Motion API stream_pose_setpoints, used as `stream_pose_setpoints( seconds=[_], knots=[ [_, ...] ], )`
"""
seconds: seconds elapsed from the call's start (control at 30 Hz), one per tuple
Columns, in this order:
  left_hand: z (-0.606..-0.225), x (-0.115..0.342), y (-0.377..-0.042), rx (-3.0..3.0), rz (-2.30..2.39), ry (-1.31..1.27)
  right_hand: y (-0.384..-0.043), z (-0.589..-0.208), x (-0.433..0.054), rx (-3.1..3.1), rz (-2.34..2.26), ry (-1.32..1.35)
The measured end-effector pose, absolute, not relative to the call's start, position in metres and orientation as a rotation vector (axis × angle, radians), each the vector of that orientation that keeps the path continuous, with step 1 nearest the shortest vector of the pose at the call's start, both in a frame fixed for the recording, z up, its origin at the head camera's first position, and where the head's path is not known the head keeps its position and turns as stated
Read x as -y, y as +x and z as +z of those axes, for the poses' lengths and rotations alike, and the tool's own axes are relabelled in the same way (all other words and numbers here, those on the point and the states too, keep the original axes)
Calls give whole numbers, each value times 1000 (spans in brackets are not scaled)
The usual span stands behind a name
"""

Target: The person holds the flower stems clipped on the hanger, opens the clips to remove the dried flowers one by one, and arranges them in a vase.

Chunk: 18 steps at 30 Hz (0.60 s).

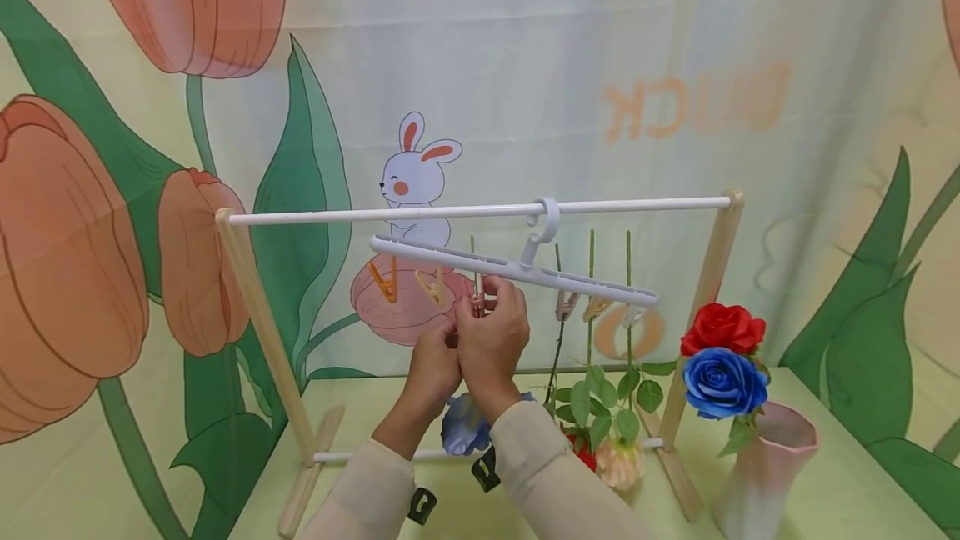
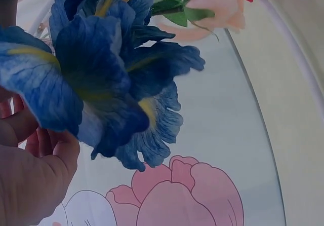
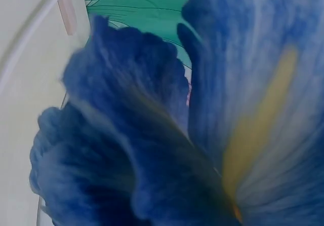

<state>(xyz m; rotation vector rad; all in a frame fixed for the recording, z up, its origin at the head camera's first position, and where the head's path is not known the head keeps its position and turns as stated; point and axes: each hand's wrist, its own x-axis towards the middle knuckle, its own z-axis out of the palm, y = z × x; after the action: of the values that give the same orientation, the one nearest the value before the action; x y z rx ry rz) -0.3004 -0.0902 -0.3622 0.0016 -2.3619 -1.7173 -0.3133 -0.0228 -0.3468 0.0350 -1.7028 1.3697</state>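
Observation:
A grey clip hanger point(image 1: 480, 261) hangs tilted from a white rod, its left end higher. My right hand point(image 1: 495, 327) pinches a pink clothespin point(image 1: 477, 303) under the hanger's left half, where a green stem rises past the bar. Just below and to the left, my left hand point(image 1: 435, 365) holds the stem, its fingertips partly hidden behind the right hand. Under both hands hangs the blue artificial iris point(image 1: 467, 425), head downward. Its petals point(image 2: 96, 74) cover part of the left hand in the left wrist view and fill most of the right wrist view.
Orange point(image 1: 384, 282) and yellow point(image 1: 431, 285) clothespins hang on the left. Flowers, including a peach one point(image 1: 621, 465), hang upside down on the right. A pink-white vase point(image 1: 768, 473) holds red and blue roses point(image 1: 724, 383). Black clips point(image 1: 422, 506) and the wooden frame point(image 1: 266, 340) stand nearby.

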Motion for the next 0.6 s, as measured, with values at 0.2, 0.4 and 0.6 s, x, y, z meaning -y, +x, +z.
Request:
stream_pose_setpoints(
  seconds=[0.2, 0.4, 0.6],
  knots=[
    [-361, 90, -299, 2361, -1757, 16, -314, -347, 22, 1688, 1349, 38],
    [-363, 92, -297, 2342, -1822, 47, -314, -351, 22, 1714, 1355, 33],
    [-368, 95, -295, 2338, -1841, 45, -313, -351, 23, 1717, 1374, 50]
  ],
)
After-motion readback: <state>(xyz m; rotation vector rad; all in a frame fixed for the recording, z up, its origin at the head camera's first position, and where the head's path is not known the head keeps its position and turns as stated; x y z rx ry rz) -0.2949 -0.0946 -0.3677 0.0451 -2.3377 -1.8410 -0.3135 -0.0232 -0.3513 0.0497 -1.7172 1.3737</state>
